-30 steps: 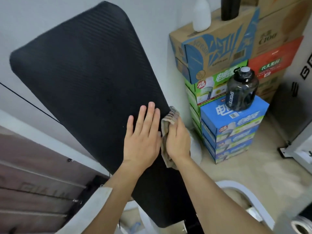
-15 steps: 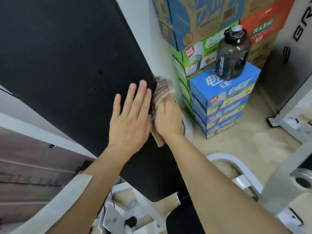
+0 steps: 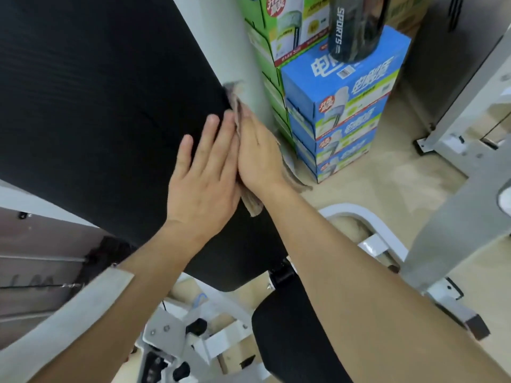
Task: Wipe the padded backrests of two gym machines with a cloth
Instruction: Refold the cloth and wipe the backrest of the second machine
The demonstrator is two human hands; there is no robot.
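Backrest (image 3: 96, 120): black ribbed pad, tilted, fills the upper left of the view; lower end rounded, just above the seat (image 3: 290, 341).
Left hand (image 3: 204, 175): palm flat on the backrest near its right edge; fingers (image 3: 211, 131) straight and slightly spread, holding nothing.
Right hand (image 3: 258, 153): pressed against the right edge of the backrest, touching the left hand along its side; fingers extended, pinning the cloth to the pad edge.
Cloth (image 3: 250, 201): brownish, crumpled, between right hand and pad edge; one end shows above the fingertips, the other hangs below the wrist.
Sleeve (image 3: 69, 322): pale, on the left forearm; right forearm bare.
Seat: black pad, below the backrest, partly hidden by the right arm.
Frame (image 3: 367, 230): white metal tubing under and to the right of the pads.
Boxes (image 3: 340, 106): blue stack on the floor, right of the backrest; green ones behind, against the wall.
Bottle (image 3: 354, 26): dark, marked "SPORTS", upright on the top blue box; upper part out of view.
Floor (image 3: 387, 189): beige.
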